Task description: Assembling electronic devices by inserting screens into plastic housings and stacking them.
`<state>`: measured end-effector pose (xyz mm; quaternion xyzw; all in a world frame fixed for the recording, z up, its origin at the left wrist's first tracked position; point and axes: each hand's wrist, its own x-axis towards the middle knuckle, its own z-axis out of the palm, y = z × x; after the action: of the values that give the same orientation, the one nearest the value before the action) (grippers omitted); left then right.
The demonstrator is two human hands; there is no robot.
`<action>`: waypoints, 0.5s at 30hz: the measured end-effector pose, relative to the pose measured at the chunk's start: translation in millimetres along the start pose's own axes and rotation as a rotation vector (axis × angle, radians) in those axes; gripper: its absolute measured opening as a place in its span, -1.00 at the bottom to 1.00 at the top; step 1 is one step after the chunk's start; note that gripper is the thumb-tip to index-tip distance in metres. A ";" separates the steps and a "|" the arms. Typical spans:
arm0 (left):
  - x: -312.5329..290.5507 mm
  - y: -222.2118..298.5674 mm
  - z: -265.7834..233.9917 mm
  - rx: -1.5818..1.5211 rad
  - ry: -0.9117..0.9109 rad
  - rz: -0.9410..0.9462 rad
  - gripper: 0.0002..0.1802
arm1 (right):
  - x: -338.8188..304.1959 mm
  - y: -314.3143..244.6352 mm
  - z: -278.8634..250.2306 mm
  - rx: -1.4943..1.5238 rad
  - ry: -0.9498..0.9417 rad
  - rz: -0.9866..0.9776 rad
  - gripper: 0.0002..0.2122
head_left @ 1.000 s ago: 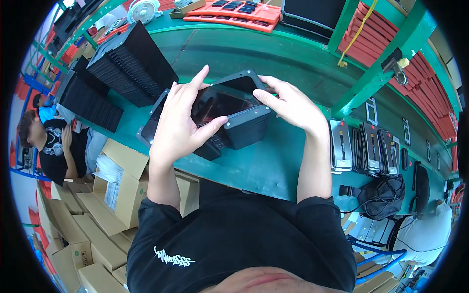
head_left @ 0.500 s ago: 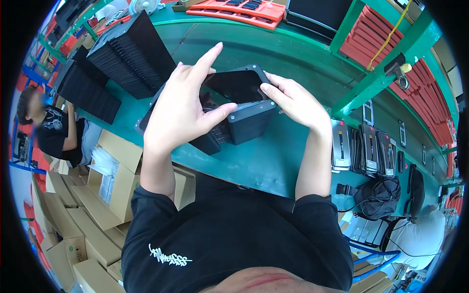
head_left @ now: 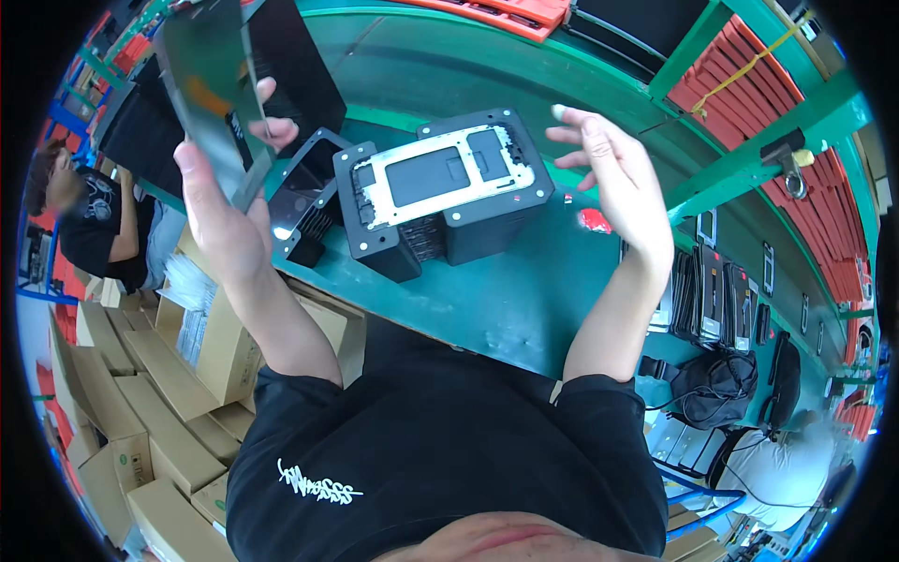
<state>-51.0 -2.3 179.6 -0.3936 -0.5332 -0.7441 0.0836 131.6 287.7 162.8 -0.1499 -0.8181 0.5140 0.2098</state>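
Observation:
My left hand (head_left: 225,225) is raised at the left, gripping a thin, glossy, phone-sized glass panel (head_left: 211,94) by its lower end between thumb and fingers. The panel stands tilted on edge, slightly blurred. In the middle, a stack of black block trays (head_left: 487,234) rests on the bench. A pale metal phone frame (head_left: 471,173) with dark rectangular areas lies in its top tray. To the right of the stack, my right hand (head_left: 623,178) hovers apart from it, fingers spread and holding nothing. Partly behind my left hand, another black tray stack (head_left: 314,239) holds a dark shiny panel.
Tall black tray stacks (head_left: 295,66) stand at the back left of the green bench (head_left: 487,314). A small red piece (head_left: 593,220) lies near my right hand. Grey-black packs (head_left: 702,290) and a black bag (head_left: 716,379) are at the right. Cardboard boxes (head_left: 169,440) and a seated person (head_left: 98,215) are at the left.
My left hand has moved left and up, carrying the glass panel off the tray stack. My right hand has come away from the stack to the right, uncovering the metal frame.

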 end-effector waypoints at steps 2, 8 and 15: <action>-17.3 -10.3 -6.8 -0.362 0.088 -0.131 -0.37 | 0.1 1.1 -3.2 -0.018 0.019 -0.026 -0.51; -94.6 -85.3 -34.9 -0.248 0.116 -0.324 -0.45 | -23.1 -23.5 -0.8 -0.202 0.664 -0.505 -0.70; -168.5 -132.4 -36.6 0.262 -0.006 -0.137 -0.56 | -102.4 -95.0 31.0 0.242 1.649 -1.776 -0.44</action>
<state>-27.2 -28.3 -34.9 -0.3444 -0.6516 -0.6709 0.0818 202.1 175.9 217.4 0.2009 -0.2042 0.0150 0.9580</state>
